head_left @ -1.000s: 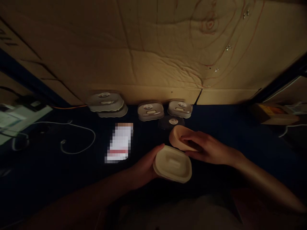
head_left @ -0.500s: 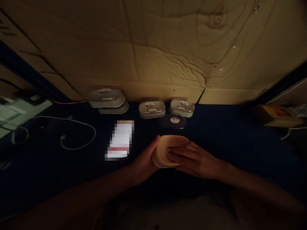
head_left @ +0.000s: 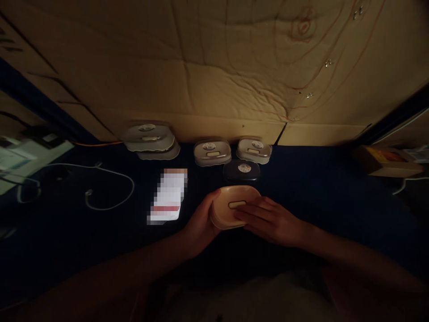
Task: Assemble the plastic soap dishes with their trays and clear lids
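A cream-coloured plastic soap box [head_left: 222, 206] with rounded corners and a small oblong slot in its face is held over the dark blue tabletop. My left hand [head_left: 204, 219] grips it from the left side, thumb at the upper rim and fingers hidden below. On the right side, my right hand [head_left: 271, 221] holds the box, its fingertips on the face by the slot. Just beyond lies a dark box [head_left: 241, 172] with a round sticker. Two grey-brown boxes [head_left: 212, 153] [head_left: 254, 150] of similar shape, also with stickers, sit behind it.
Stacked grey boxes [head_left: 150, 138] stand at the back left against a cardboard wall [head_left: 214, 67]. A phone with a lit, blurred screen [head_left: 169, 197] lies left of my hands. A white cable [head_left: 132, 183] curls farther left. A carton [head_left: 389, 163] sits at the right edge.
The cream box has shifted slightly up and left and tilted. My right fingers have slid toward its right side, baring the slot they covered.
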`<action>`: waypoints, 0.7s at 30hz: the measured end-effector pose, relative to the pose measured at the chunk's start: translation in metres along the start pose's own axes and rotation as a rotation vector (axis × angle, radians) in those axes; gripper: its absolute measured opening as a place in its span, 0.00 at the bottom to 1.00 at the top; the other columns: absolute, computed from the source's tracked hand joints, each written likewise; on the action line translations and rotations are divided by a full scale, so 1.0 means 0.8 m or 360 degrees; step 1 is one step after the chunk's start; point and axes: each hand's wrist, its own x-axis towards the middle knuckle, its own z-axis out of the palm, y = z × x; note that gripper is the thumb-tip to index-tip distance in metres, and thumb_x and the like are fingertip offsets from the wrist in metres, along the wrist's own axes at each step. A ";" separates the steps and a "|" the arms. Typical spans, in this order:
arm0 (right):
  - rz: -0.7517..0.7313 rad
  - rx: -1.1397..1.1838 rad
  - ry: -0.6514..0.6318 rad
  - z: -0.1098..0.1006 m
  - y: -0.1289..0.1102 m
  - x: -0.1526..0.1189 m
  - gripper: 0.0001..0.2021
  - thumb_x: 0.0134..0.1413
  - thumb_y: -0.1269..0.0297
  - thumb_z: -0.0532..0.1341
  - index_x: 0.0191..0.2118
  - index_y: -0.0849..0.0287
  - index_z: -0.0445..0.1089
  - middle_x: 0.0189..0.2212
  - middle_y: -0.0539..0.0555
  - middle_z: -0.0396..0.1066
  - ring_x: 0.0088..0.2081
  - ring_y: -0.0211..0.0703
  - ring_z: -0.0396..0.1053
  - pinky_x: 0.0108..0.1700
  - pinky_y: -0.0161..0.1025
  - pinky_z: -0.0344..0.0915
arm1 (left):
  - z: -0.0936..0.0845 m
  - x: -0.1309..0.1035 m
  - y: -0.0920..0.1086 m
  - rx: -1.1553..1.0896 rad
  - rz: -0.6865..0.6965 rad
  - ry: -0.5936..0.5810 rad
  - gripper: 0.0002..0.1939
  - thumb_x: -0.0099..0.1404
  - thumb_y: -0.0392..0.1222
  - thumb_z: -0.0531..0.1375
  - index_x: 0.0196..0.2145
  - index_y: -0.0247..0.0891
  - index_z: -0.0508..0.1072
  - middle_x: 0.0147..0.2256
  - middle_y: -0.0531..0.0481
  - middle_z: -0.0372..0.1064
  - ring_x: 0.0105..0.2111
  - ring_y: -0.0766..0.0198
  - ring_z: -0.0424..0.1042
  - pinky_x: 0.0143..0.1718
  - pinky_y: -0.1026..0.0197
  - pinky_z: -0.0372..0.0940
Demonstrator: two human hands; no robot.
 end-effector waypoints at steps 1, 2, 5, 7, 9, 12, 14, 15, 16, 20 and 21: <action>-0.0007 0.0016 0.0016 -0.001 0.001 0.000 0.29 0.73 0.67 0.59 0.74 0.59 0.55 0.62 0.60 0.74 0.61 0.51 0.73 0.60 0.50 0.73 | 0.000 0.000 0.000 -0.0005 0.0009 0.0024 0.21 0.77 0.50 0.54 0.50 0.33 0.82 0.43 0.41 0.83 0.42 0.54 0.81 0.45 0.56 0.74; -0.0006 0.0050 0.0025 -0.002 0.002 0.000 0.28 0.74 0.65 0.59 0.74 0.59 0.55 0.62 0.60 0.74 0.61 0.50 0.73 0.61 0.50 0.72 | 0.000 0.000 0.001 -0.0010 0.0021 0.0037 0.21 0.77 0.50 0.55 0.50 0.33 0.82 0.43 0.41 0.83 0.42 0.54 0.81 0.45 0.56 0.75; 0.0115 0.0200 0.0017 -0.006 0.017 -0.001 0.27 0.77 0.58 0.54 0.75 0.56 0.53 0.64 0.61 0.72 0.64 0.51 0.70 0.63 0.51 0.70 | 0.000 0.000 0.002 0.0006 0.0067 0.0036 0.22 0.77 0.50 0.54 0.51 0.32 0.82 0.44 0.40 0.83 0.43 0.55 0.81 0.46 0.56 0.74; 0.0320 0.0218 0.0003 -0.004 0.034 -0.002 0.27 0.78 0.58 0.51 0.75 0.54 0.51 0.67 0.61 0.68 0.68 0.53 0.66 0.66 0.55 0.67 | -0.001 0.001 0.002 0.0035 0.0105 0.0023 0.22 0.77 0.50 0.55 0.51 0.32 0.82 0.46 0.41 0.83 0.44 0.55 0.81 0.47 0.57 0.74; 0.0529 0.0148 -0.0015 0.000 0.053 -0.005 0.27 0.78 0.60 0.50 0.76 0.53 0.49 0.70 0.62 0.63 0.71 0.56 0.61 0.69 0.60 0.62 | -0.003 0.002 0.001 0.0065 0.0122 0.0026 0.20 0.77 0.50 0.56 0.51 0.34 0.82 0.47 0.43 0.83 0.45 0.55 0.80 0.49 0.58 0.73; 0.0666 0.0059 -0.0091 0.007 0.074 -0.008 0.27 0.76 0.60 0.53 0.75 0.53 0.51 0.69 0.63 0.65 0.70 0.59 0.62 0.69 0.63 0.59 | -0.007 0.003 -0.002 0.0107 0.0121 0.0044 0.18 0.76 0.51 0.58 0.50 0.37 0.82 0.46 0.45 0.83 0.46 0.56 0.80 0.49 0.58 0.73; 0.0691 0.0018 -0.0126 0.007 0.078 -0.009 0.26 0.74 0.58 0.56 0.72 0.53 0.57 0.64 0.64 0.69 0.65 0.60 0.67 0.65 0.62 0.62 | -0.008 0.002 -0.003 0.0148 0.0111 0.0043 0.19 0.75 0.52 0.59 0.49 0.37 0.83 0.44 0.45 0.84 0.45 0.56 0.80 0.48 0.58 0.72; 0.0698 -0.0004 -0.0129 0.006 0.079 -0.010 0.25 0.73 0.56 0.58 0.70 0.53 0.60 0.62 0.64 0.71 0.63 0.61 0.68 0.63 0.62 0.63 | -0.008 0.002 -0.003 0.0166 0.0107 0.0033 0.19 0.75 0.53 0.59 0.49 0.36 0.83 0.43 0.46 0.84 0.44 0.56 0.80 0.47 0.58 0.72; 0.0706 -0.0027 -0.0126 0.005 0.078 -0.011 0.25 0.72 0.54 0.60 0.68 0.53 0.63 0.61 0.65 0.70 0.63 0.62 0.68 0.62 0.61 0.64 | -0.008 0.001 -0.004 0.0178 0.0102 0.0019 0.20 0.75 0.53 0.59 0.48 0.36 0.83 0.43 0.46 0.84 0.43 0.56 0.80 0.47 0.59 0.72; 0.0731 -0.0007 -0.0129 0.004 0.081 -0.014 0.28 0.69 0.50 0.63 0.68 0.52 0.63 0.67 0.67 0.63 0.69 0.66 0.60 0.65 0.67 0.60 | -0.007 -0.001 -0.003 0.0177 0.0075 -0.0053 0.17 0.74 0.53 0.61 0.47 0.38 0.83 0.41 0.48 0.84 0.41 0.57 0.80 0.46 0.60 0.72; 0.0744 0.0051 -0.0122 0.005 0.084 -0.015 0.28 0.69 0.50 0.63 0.69 0.51 0.62 0.68 0.66 0.62 0.69 0.66 0.61 0.65 0.67 0.61 | -0.006 -0.001 -0.003 0.0177 0.0070 -0.0059 0.17 0.74 0.52 0.61 0.47 0.38 0.83 0.41 0.48 0.84 0.41 0.57 0.80 0.46 0.60 0.72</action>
